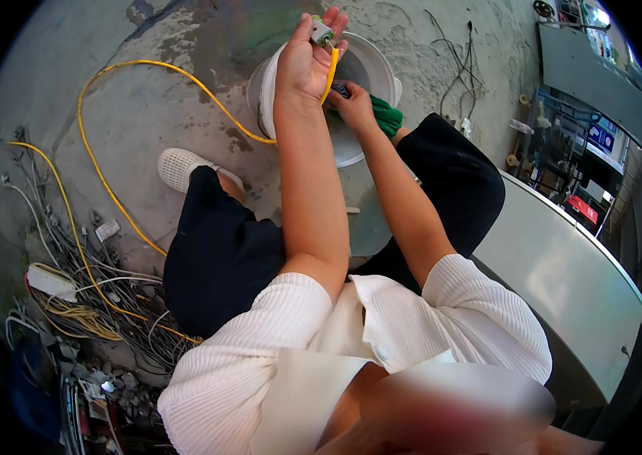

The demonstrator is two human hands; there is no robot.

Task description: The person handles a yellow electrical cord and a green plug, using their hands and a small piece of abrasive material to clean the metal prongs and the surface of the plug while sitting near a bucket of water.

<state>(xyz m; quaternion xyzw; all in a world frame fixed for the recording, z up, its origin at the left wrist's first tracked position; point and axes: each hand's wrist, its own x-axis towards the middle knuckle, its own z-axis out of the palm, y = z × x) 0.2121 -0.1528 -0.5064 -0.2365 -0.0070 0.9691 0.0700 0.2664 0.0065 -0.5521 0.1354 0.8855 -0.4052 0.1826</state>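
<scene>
My left hand [307, 64] is raised palm up at the top centre, holding a small white-and-green fitting [322, 32] among its fingers. A short yellow length of cable [332, 72] hangs from the fitting past my wrist. Below, my right hand [354, 105] reaches into the white bucket [266, 76], fingers bent around something dark that is too small and hidden to make out. A green cloth [385, 114] lies beside those fingers at the bucket's right side. A long yellow cable [193, 76] loops over the concrete floor toward the bucket.
Tangled grey cables and a white power strip [51, 281] lie at the left, above rubble [108, 394]. A pale panel [564, 280] stands along my right side. Loose dark wires [461, 68] and a metal rack with equipment [564, 144] are at the upper right.
</scene>
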